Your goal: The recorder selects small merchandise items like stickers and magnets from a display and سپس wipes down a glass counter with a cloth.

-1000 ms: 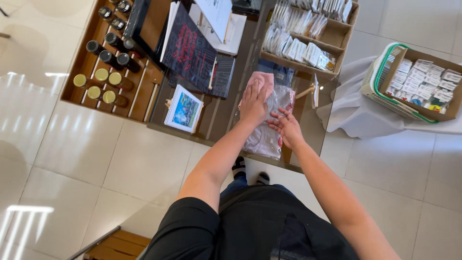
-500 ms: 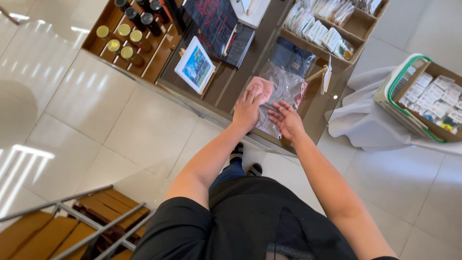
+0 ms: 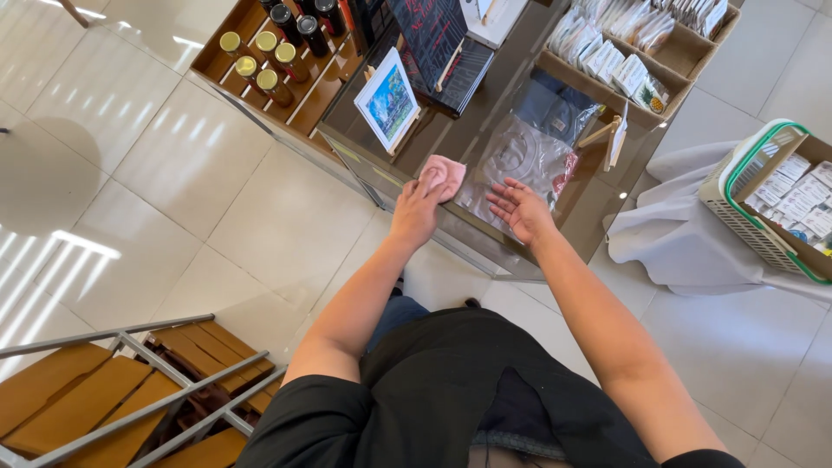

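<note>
Left hand [image 3: 418, 211] clamped on a pink cloth [image 3: 443, 172], pressed flat to the glass counter [image 3: 451, 139] by its near edge, palm down for wiping pressure. Right hand [image 3: 520, 208] open, fingers spread beside it, holding nothing, resting over clear-bagged shirts [image 3: 529, 156] under the glass.

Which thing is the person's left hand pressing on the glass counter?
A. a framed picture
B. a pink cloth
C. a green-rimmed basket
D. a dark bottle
B: the left hand has its fingers on a pink cloth lying on the glass counter, while the right hand is open beside a clear bag of folded clothes.
</note>
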